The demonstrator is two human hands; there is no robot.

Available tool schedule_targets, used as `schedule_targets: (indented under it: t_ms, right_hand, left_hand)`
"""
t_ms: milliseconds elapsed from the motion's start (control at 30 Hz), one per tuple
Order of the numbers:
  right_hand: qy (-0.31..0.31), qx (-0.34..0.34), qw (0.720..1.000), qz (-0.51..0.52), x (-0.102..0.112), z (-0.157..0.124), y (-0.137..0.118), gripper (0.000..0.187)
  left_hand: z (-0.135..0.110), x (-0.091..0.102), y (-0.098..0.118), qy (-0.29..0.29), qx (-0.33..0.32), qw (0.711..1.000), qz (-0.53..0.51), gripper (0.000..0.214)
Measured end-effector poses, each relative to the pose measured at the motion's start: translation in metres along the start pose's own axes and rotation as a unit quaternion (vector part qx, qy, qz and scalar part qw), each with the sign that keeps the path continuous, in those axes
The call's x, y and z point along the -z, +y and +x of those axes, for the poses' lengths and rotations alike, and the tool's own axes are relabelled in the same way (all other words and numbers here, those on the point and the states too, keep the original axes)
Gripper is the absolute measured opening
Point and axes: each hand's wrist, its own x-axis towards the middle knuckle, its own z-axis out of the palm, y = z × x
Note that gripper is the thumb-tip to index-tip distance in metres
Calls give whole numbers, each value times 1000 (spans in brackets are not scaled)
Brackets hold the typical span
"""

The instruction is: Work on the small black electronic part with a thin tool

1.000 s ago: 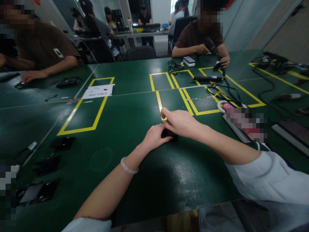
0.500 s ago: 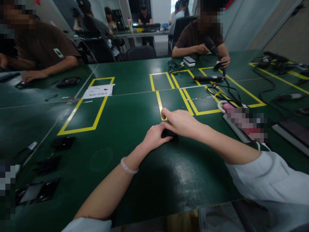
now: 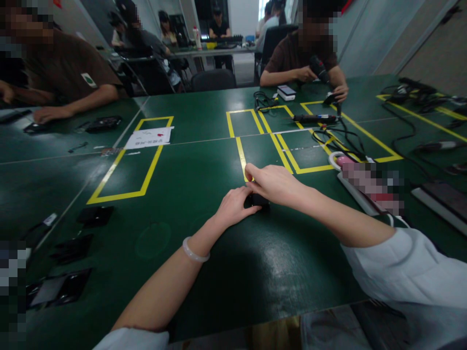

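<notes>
Between my hands, on the green table (image 3: pixel 204 175), is a small black part (image 3: pixel 260 200) that is mostly covered by my fingers. My left hand (image 3: pixel 235 205) grips it from the left, thumb in front and fingers behind. Over its top bends my right hand (image 3: pixel 275 182), thumb and fingers pinched together. Whatever the right fingertips hold, if anything, is hidden. Several black parts lie at the left: a block-like one (image 3: pixel 95 216), a smaller one (image 3: pixel 73 247) and a flat one with a grey panel (image 3: pixel 58 287).
Yellow tape outlines mark the table, one with a white paper label (image 3: pixel 149 138). A pen-shaped electric tool (image 3: pixel 315 118) with looped cable lies ahead. A power strip (image 3: pixel 359 187) sits right of my forearm. Across the table, one co-worker holds a power screwdriver (image 3: pixel 319 69); another sits at the left.
My right hand has shifted very slightly to the right above the black part. My left hand stays in place around it.
</notes>
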Motion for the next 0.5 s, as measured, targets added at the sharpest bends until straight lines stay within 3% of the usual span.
schedule_targets:
  t_ms: [500]
  right_hand:
    - [-6, 3, 1000, -13, 0, 0, 0, 25]
  left_hand:
    - [0, 0, 0, -5, 3, 1000, -6, 42]
